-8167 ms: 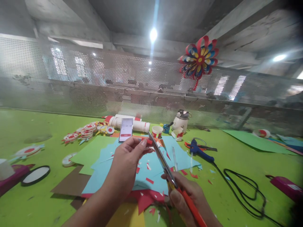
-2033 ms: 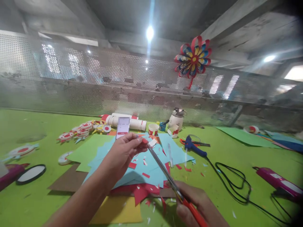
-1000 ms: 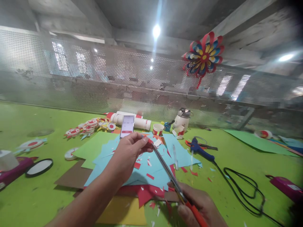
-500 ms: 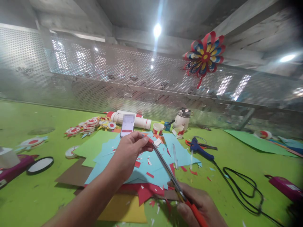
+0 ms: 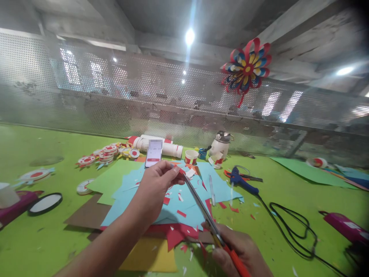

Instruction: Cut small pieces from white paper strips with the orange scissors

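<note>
Between the fingertips of my left hand point(image 5: 157, 186) is a small piece of red paper point(image 5: 181, 172), mostly hidden by the thumb and fingers. My right hand point(image 5: 238, 248) grips the orange-red handles of a pair of scissors point(image 5: 204, 209). Their long metal blades point up and left, with the tips at the red paper; the blades look nearly closed. Under both hands lie light blue paper sheets point(image 5: 129, 202), strewn with red and white scraps point(image 5: 181, 213). Red paper point(image 5: 174, 238) and a yellow sheet point(image 5: 152, 256) stick out nearer to me.
A phone point(image 5: 153, 154) leans against white paper rolls point(image 5: 170, 149). A blue glue gun point(image 5: 243, 182) with a looping black cord point(image 5: 291, 246) lies to the right. Red-and-white paper discs point(image 5: 106, 154), a paper cup point(image 5: 191, 157) and a white jug point(image 5: 220, 145) stand farther back. A perforated screen point(image 5: 161, 104) borders the table.
The whole view has shifted slightly, so the table things sit a little farther left. Both hands keep nearly the same pose, with the scissor tips still at the red paper.
</note>
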`<state>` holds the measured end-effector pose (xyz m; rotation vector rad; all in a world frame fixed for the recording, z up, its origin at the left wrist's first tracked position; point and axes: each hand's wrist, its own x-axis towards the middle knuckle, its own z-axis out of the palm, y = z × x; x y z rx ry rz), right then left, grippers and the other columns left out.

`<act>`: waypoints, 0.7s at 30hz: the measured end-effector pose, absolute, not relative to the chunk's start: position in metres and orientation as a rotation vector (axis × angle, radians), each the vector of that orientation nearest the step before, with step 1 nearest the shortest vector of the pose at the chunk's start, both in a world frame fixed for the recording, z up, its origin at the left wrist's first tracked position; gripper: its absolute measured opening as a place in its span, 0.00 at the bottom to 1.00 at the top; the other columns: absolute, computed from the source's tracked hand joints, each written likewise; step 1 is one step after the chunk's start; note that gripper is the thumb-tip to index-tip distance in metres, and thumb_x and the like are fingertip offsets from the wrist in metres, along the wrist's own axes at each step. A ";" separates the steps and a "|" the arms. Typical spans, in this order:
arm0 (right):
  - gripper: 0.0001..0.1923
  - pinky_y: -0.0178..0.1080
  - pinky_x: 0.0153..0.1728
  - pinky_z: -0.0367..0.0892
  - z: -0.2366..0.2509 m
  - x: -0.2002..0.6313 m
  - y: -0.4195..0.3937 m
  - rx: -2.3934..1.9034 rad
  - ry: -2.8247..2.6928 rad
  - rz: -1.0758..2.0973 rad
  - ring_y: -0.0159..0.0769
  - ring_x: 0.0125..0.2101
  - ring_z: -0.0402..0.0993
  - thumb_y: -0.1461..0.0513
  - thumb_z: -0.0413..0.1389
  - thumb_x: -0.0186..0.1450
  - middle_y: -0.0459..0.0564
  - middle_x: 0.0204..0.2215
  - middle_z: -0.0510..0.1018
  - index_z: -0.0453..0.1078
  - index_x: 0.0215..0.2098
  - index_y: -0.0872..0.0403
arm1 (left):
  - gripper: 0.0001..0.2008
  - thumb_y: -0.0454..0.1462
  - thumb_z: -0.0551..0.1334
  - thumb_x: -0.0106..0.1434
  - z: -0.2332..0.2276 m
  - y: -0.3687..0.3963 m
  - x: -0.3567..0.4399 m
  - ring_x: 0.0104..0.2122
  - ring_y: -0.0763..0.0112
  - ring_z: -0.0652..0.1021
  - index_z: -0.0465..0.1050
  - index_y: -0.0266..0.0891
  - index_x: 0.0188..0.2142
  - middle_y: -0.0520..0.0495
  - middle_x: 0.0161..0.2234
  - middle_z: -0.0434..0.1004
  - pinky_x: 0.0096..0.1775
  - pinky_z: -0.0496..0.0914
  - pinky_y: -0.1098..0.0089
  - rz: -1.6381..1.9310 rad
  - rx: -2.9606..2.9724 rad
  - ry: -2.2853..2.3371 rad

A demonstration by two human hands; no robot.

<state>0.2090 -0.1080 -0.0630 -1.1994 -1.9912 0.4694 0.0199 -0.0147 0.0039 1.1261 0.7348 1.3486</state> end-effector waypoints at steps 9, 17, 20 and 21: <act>0.27 0.32 0.24 0.66 -0.063 0.201 -0.108 -1.199 -1.933 0.449 0.36 0.23 0.71 0.44 0.43 0.65 0.48 0.20 0.71 0.73 0.34 0.55 | 0.07 0.35 0.64 0.52 0.005 -0.017 0.022 0.26 0.72 0.73 0.69 0.35 0.23 0.49 0.22 0.72 0.34 0.68 0.69 1.392 1.105 0.733; 0.27 0.32 0.25 0.67 -0.065 0.201 -0.108 -1.192 -1.914 0.439 0.36 0.22 0.70 0.44 0.43 0.64 0.47 0.18 0.69 0.72 0.29 0.55 | 0.06 0.35 0.64 0.52 0.006 -0.018 0.021 0.25 0.72 0.73 0.68 0.36 0.23 0.49 0.22 0.73 0.34 0.68 0.69 1.380 1.092 0.723; 0.27 0.32 0.26 0.68 -0.066 0.202 -0.108 -1.199 -1.909 0.421 0.37 0.23 0.72 0.44 0.44 0.64 0.47 0.18 0.69 0.71 0.27 0.55 | 0.07 0.35 0.64 0.52 0.007 -0.018 0.021 0.25 0.72 0.73 0.68 0.35 0.23 0.49 0.22 0.73 0.34 0.68 0.68 1.375 1.099 0.730; 0.27 0.32 0.26 0.68 -0.066 0.202 -0.108 -1.199 -1.910 0.416 0.37 0.23 0.72 0.43 0.44 0.64 0.48 0.18 0.70 0.71 0.28 0.55 | 0.06 0.35 0.64 0.52 0.007 -0.018 0.021 0.25 0.72 0.73 0.68 0.35 0.23 0.49 0.23 0.73 0.34 0.68 0.68 1.374 1.098 0.732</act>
